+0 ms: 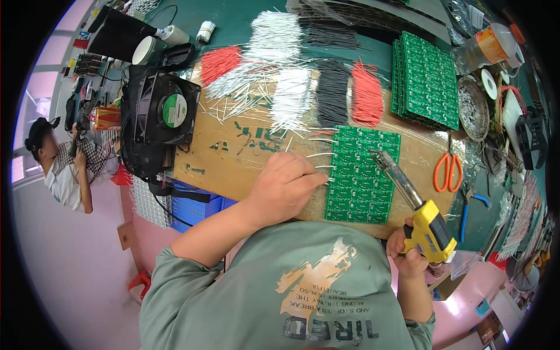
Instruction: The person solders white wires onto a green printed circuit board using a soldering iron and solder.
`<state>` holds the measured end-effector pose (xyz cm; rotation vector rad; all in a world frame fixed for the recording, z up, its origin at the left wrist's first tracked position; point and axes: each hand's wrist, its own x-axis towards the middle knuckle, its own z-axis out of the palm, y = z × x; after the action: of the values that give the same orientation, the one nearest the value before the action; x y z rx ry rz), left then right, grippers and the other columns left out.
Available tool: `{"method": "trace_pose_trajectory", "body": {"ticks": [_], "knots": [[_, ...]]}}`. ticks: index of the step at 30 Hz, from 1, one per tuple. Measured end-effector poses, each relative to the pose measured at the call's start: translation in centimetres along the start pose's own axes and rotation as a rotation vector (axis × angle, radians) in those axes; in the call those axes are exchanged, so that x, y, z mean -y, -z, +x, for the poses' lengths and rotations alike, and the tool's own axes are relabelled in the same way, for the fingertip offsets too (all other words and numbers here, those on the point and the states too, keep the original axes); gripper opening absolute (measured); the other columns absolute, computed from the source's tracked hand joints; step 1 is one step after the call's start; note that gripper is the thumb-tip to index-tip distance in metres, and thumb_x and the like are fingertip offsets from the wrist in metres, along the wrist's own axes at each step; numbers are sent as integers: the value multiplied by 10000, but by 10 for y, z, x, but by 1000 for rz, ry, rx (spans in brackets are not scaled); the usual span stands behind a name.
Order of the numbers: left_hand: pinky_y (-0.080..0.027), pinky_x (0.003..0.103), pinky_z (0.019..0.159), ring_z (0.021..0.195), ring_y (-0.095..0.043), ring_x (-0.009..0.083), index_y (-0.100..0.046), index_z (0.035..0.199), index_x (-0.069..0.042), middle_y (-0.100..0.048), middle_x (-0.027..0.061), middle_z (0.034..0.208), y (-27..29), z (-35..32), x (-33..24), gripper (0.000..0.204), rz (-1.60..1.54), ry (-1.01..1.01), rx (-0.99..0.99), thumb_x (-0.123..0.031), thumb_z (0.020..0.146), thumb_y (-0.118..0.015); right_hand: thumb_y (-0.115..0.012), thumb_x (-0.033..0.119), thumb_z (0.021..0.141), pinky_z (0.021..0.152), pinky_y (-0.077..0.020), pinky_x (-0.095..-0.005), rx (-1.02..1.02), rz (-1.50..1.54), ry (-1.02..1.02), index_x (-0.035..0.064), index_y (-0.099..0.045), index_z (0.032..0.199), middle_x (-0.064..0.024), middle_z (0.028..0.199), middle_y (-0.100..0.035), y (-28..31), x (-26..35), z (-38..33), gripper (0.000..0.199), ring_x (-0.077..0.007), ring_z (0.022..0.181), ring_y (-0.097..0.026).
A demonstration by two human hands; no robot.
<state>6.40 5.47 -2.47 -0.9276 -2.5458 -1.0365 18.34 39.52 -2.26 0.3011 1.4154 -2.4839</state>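
Head view: left hand (pixel 286 188) pinches a wire (pixel 324 167) at the board (pixel 361 189) just right of it; right hand (pixel 407 255) wraps a soldering gun (pixel 430 232); left of both, a fan (pixel 154 116) bears a printed label (pixel 174 111)

Circuit board (pixel 363 195) markings illegibly small

Electronics workshop, yellow soldering gun (pixel 430 232), green circuit boards (pixel 429 81), wire piles (pixel 290 96), black fan (pixel 155 111)
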Motion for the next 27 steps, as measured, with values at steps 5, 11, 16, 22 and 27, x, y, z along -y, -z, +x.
{"method": "trace_pose_trajectory", "body": {"ticks": [5, 11, 16, 22, 27], "knots": [[-489, 415, 872, 964, -676, 260, -800, 1069, -93, -685, 31, 986, -1, 1, 0, 278, 6, -12, -10, -18, 801, -795, -930, 398, 861, 580, -459, -338, 4, -6, -38, 13, -520, 1541, -28, 785, -543, -1, -2, -2, 883, -177, 644, -529], [-488, 415, 834, 943, -679, 265, -811, 1075, -85, -694, 37, 989, 2, 3, -2, 286, -5, 7, 4, 16, 809, -834, -918, 400, 871, 575, -457, -342, -6, 7, 1, 10, -533, 1524, -25, 774, -542, -6, -1, 3, 852, -175, 630, -524], [-467, 419, 855, 953, -673, 252, -794, 1093, -116, -685, 25, 994, 4, 2, -2, 299, 25, 16, 36, -18, 812, -826, -913, 441, 881, 570, -459, -342, 21, 0, 6, 9, -515, 1533, -19, 759, -549, -5, 0, 8, 877, -173, 602, -535], [-456, 416, 844, 951, -669, 260, -792, 1091, -109, -671, 24, 987, 9, 3, -1, 299, 1, 4, 14, -22, 808, -836, -912, 473, 882, 561, -457, -336, 34, 2, -1, 13, -510, 1534, -15, 754, -550, -1, -1, 7, 894, -171, 604, -547], [-483, 413, 856, 976, -676, 280, -808, 1049, -88, -703, 59, 1060, 55, 14, 6, 261, 169, -73, -89, 19, 811, -807, -917, 466, 878, 545, -460, -345, 7, 28, -3, 10, -511, 1527, -13, 742, -545, 2, -2, 6, 891, -175, 604, -547]]}}
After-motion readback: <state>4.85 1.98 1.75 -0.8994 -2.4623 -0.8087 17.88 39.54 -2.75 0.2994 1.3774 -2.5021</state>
